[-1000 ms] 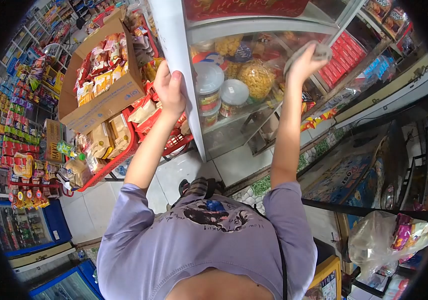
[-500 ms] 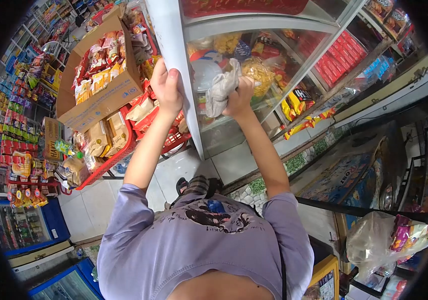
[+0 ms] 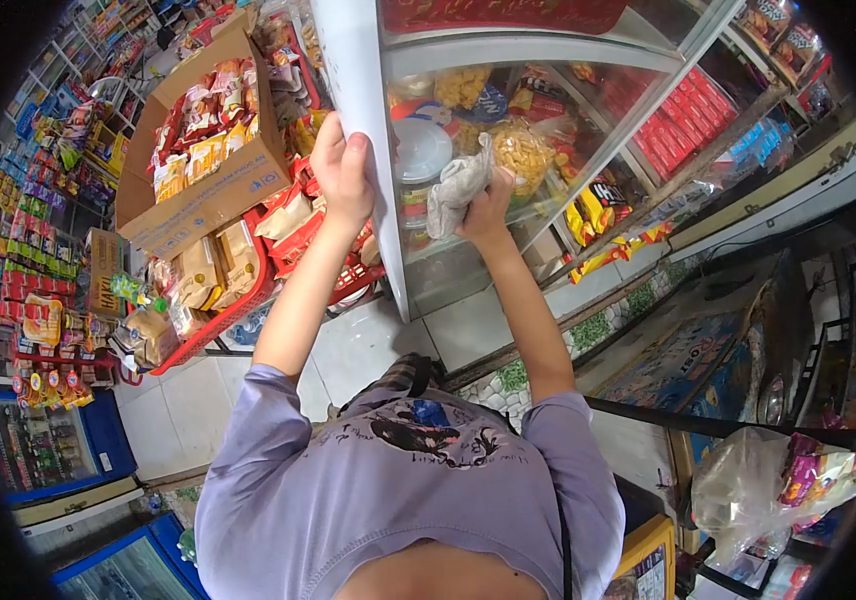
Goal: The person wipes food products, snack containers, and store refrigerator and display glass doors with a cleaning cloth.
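Note:
My left hand (image 3: 342, 178) is closed around the edge of a white-framed door (image 3: 366, 110) of a glass display case, with the thumb on the near side. My right hand (image 3: 489, 208) is closed on a crumpled greyish-white cloth (image 3: 459, 188) in front of the case's glass pane (image 3: 448, 265). Behind that glass are a tub with a pale lid (image 3: 422, 150) and a clear bag of yellow snacks (image 3: 520, 155). The cloth covers part of the view into the case, and some right-hand fingers are hidden.
To the left, an open cardboard box (image 3: 198, 215) of snack packets stands above a red basket (image 3: 213, 338) of packaged goods. Red packs (image 3: 683, 120) and yellow-black packets (image 3: 598, 205) lie on the right. A plastic bag (image 3: 738, 490) hangs lower right. White floor tiles (image 3: 358, 345) lie below.
My right hand and the cloth have shifted slightly right and down across the glass. The door edge with my left hand appears slightly further right; the view has also shifted a little.

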### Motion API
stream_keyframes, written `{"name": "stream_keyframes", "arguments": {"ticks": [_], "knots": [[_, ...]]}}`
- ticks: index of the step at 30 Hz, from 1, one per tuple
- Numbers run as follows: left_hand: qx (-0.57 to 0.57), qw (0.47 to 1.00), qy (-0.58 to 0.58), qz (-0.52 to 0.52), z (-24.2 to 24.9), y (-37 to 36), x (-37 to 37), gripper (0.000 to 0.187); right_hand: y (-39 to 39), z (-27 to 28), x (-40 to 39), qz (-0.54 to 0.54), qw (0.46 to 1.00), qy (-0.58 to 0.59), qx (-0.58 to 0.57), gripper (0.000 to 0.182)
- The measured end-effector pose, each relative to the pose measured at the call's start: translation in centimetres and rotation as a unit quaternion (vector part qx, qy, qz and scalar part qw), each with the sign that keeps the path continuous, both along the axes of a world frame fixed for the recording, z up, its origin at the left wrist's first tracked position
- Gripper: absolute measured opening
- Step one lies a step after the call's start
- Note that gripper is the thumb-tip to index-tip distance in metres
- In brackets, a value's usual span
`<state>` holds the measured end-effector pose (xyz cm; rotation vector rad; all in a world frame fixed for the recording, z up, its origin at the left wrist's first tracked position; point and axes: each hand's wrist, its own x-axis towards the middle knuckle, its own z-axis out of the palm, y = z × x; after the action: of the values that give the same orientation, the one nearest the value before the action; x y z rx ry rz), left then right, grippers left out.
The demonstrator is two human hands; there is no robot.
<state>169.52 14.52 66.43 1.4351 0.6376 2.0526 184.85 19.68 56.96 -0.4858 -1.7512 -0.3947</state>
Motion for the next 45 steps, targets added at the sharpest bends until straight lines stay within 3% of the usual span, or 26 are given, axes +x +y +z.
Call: {"name": "stream_keyframes", "arguments": {"ticks": [18,31,45], "knots": [[-0.006,0.999,0.025,0.027,-0.1,0.2,-0.3,0.036,-0.5,-1.2,-0.3,-0.011,0.998,0.012,-0.057,0.045],[0.003,1.000,-0.006,0.015,-0.1,0.0,0.2,0.027,-1.2,-2.4,-0.4,-0.011,0.996,0.022,-0.088,0.047],[-0.018,0.999,-0.002,0.045,-0.3,0.0,0.1,0.035,-0.8,-3.5,-0.3,-0.018,0.997,0.021,-0.077,0.054]]}}
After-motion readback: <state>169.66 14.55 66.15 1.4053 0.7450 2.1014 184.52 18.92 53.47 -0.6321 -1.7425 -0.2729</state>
